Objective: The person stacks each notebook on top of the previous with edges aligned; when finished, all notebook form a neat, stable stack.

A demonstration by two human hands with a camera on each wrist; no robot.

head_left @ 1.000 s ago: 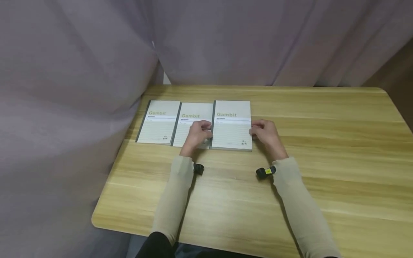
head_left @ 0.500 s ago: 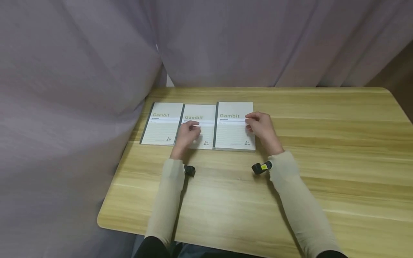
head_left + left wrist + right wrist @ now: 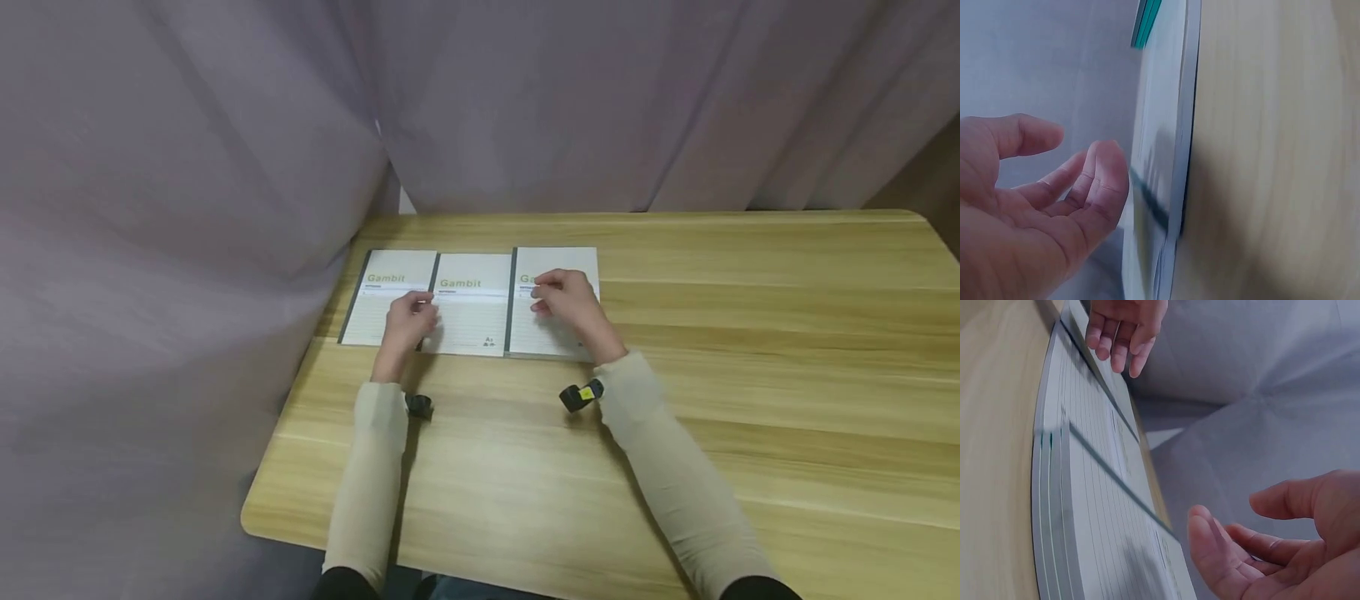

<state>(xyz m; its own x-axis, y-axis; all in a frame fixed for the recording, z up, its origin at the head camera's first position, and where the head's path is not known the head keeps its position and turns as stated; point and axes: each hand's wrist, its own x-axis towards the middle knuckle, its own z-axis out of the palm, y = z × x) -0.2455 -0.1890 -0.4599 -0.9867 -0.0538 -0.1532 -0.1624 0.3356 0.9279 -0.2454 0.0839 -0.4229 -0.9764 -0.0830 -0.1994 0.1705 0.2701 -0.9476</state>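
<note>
Three white "Gambit" notebook places lie in a row with dark spines at their left: a left notebook (image 3: 362, 321), a middle notebook (image 3: 472, 321) and a right stack of notebooks (image 3: 531, 337). In the right wrist view the stack (image 3: 1060, 519) shows several layers. My left hand (image 3: 407, 323) hovers where the left and middle notebooks meet, fingers loosely bent, holding nothing; the left wrist view shows a gap between its fingers and the covers. Above the right stack floats my right hand (image 3: 572, 304), thumb and fingers apart with nothing between them. It covers part of the printed title.
The notebooks lie on a wood-grain table (image 3: 750, 333), near its back left. Grey curtains (image 3: 525, 100) hang behind the table and along its left side. A small black camera (image 3: 580, 396) is strapped to the right wrist, another camera (image 3: 418, 406) to the left.
Both hands have moved left and away from the right stack's edges. The left hand passed over the middle notebook; the right came over the stack. The notebooks keep their arrangement; the view shifted slightly.
</note>
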